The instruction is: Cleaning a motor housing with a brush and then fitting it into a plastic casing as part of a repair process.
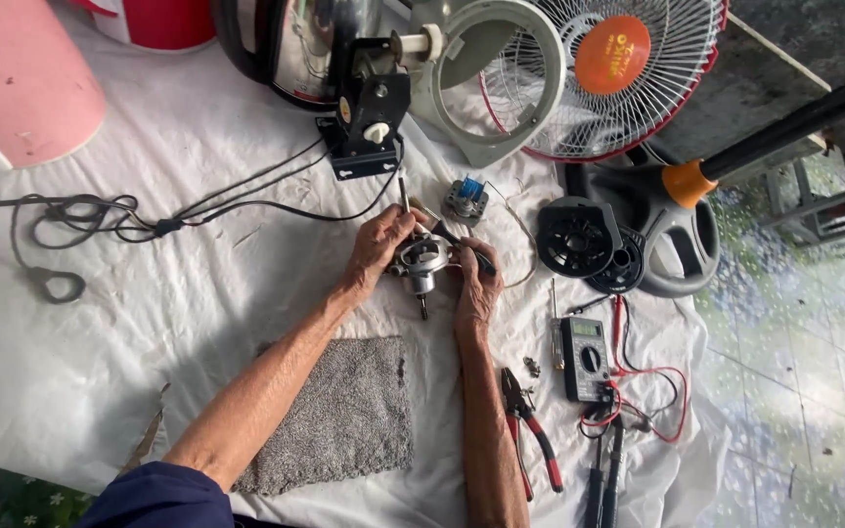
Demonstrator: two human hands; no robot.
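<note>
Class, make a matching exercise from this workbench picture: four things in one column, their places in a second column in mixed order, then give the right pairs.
Things
1. small silver metal fan motor
2. grey fuzzy rectangular mat
3. red-handled pliers
4. dark multimeter with red leads

Places
A. right of the pliers, on the white sheet
B. just right of the right forearm
C. between the left hand and right hand
D. between the two forearms

Pairs: 1-C, 2-D, 3-B, 4-A
</note>
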